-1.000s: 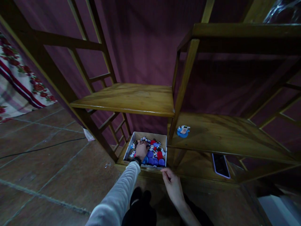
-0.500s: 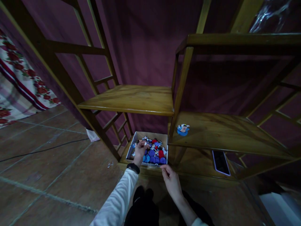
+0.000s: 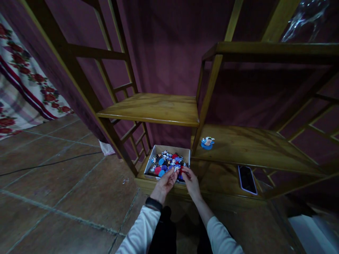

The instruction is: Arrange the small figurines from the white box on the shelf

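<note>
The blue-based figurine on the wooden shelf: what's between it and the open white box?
A brown wooden post stands between figurine and box in the head view.

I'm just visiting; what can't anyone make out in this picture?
Head view, small figure at the left hand: too small for detail, partly covered by that hand.
Head view, box: some near-side contents hidden behind both hands.
Head view, shiny clear material, upper right: cut off by the top edge.
Head view, pale object, lower right: blurred, cut off.
</note>
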A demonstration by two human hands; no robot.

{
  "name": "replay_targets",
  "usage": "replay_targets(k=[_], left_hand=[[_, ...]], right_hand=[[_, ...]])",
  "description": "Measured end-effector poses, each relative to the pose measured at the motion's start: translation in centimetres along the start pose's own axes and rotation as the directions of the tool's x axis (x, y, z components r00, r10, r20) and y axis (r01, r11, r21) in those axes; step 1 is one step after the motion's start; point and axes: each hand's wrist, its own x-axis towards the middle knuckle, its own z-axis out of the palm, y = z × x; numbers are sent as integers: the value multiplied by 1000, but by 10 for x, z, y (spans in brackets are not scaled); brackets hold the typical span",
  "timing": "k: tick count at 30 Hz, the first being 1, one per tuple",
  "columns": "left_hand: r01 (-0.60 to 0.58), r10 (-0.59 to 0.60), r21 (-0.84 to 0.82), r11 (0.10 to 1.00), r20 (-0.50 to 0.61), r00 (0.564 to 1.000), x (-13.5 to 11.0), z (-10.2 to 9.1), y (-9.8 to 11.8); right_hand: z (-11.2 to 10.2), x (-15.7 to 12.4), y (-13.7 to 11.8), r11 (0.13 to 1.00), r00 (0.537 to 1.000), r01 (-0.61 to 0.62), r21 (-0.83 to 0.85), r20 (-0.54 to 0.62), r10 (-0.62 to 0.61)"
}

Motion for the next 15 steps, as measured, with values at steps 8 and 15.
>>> replay_targets(k=[8, 15], left_hand=[[-193, 191, 185, 964, 27, 981, 7, -4, -27], [-394, 425, 410, 823, 17, 905, 36, -8, -21]], right_hand=[[3, 0, 16, 998, 996, -53, -37, 64, 55], [2, -3, 27, 984, 994, -103, -146, 21, 107]])
